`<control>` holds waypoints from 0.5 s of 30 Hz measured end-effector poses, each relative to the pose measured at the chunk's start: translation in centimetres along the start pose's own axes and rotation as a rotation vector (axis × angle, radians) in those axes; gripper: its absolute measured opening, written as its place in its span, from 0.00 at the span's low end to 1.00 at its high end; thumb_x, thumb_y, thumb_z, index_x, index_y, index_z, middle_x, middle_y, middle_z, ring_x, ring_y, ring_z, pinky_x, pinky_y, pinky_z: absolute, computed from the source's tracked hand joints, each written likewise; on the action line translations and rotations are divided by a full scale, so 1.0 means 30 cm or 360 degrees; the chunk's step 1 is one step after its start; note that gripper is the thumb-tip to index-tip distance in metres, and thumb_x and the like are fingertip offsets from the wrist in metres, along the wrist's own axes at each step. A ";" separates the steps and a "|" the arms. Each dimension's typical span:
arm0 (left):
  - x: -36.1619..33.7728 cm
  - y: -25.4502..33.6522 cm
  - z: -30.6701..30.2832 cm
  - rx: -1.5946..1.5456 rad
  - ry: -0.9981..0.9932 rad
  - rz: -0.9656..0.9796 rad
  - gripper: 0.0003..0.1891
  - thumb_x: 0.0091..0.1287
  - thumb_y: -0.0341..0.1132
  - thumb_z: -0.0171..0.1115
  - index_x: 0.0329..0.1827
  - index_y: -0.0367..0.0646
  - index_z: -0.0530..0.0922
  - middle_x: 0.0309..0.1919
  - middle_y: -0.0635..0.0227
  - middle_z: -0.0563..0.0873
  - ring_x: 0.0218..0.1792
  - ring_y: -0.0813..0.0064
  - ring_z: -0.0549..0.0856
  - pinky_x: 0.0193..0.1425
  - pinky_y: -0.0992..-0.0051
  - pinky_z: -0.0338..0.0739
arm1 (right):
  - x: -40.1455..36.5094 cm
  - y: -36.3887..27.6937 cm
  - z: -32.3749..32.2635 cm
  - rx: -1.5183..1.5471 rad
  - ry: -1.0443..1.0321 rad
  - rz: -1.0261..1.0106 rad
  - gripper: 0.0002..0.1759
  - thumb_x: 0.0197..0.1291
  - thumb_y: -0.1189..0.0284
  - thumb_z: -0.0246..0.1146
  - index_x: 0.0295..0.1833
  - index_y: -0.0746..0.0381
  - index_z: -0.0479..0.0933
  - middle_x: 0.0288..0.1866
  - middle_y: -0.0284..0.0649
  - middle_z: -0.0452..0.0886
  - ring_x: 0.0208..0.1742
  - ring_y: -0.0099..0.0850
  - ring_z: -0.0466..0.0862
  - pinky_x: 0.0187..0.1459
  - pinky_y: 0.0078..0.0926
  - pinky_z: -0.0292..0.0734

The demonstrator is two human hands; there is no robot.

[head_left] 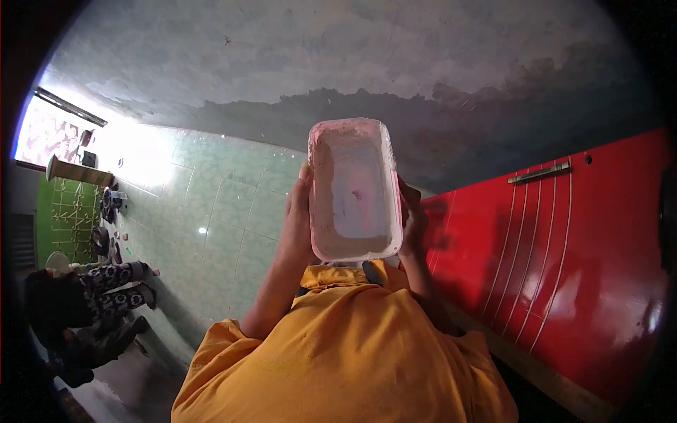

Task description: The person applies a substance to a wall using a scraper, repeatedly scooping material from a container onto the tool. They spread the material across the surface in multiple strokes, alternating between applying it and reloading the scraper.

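A rectangular plastic tub (pixel 356 197) is held out in front of my chest, its inside facing me. Pale whitish material with a pink streak lies over its bottom, and crusty residue coats the rim. My left hand (pixel 299 208) grips the tub's left side, thumb up along the wall. On the opposite side my right hand (pixel 412 218) is wrapped round the edge, most of its fingers hidden behind the tub.
A grey wall (pixel 247 56) with a dark, ragged-edged patch lies ahead. To the right is a glossy red door (pixel 536 247) with a metal handle (pixel 539 172). Green tiles (pixel 233 204) extend leftward. A person in patterned clothing (pixel 116 285) is at far left, near several small objects.
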State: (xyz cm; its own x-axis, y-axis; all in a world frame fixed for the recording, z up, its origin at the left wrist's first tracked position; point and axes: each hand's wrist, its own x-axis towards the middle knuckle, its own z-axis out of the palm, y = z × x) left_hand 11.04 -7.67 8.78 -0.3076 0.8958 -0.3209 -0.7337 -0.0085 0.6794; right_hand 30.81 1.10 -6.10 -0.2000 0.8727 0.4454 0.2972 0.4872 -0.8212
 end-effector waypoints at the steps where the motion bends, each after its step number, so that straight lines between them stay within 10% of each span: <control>1: 0.016 0.018 -0.003 0.0107 -0.0028 0.0072 0.30 0.84 0.52 0.50 0.78 0.40 0.68 0.66 0.63 0.79 0.64 0.73 0.80 0.69 0.70 0.76 | 0.015 0.026 -0.003 0.0008 0.0016 0.0086 0.18 0.75 0.72 0.64 0.66 0.67 0.78 0.53 0.43 0.86 0.50 0.35 0.85 0.56 0.34 0.80; 9: 0.196 0.271 -0.143 0.0849 -0.0383 0.0331 0.34 0.83 0.47 0.54 0.83 0.32 0.60 0.73 0.59 0.76 0.73 0.72 0.74 0.78 0.72 0.65 | 0.398 -0.440 -0.113 -0.0134 0.0070 0.0084 0.14 0.71 0.70 0.68 0.53 0.68 0.77 0.43 0.40 0.84 0.43 0.27 0.82 0.45 0.27 0.78; 15: 0.336 0.455 -0.273 0.1189 -0.0595 0.0207 0.45 0.76 0.51 0.67 0.82 0.25 0.57 0.49 0.63 0.86 0.47 0.79 0.83 0.53 0.78 0.78 | 0.516 -0.576 0.031 -0.0467 -0.0310 0.0123 0.17 0.69 0.68 0.70 0.55 0.68 0.77 0.39 0.52 0.87 0.39 0.47 0.89 0.43 0.38 0.80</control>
State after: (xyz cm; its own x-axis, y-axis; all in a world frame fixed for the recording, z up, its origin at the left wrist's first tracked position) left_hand -7.04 -2.41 9.41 -0.0446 0.9972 -0.0596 -0.0725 0.0563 0.9958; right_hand 21.71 6.17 14.66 -0.3325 0.8986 0.2864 0.5680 0.4332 -0.6998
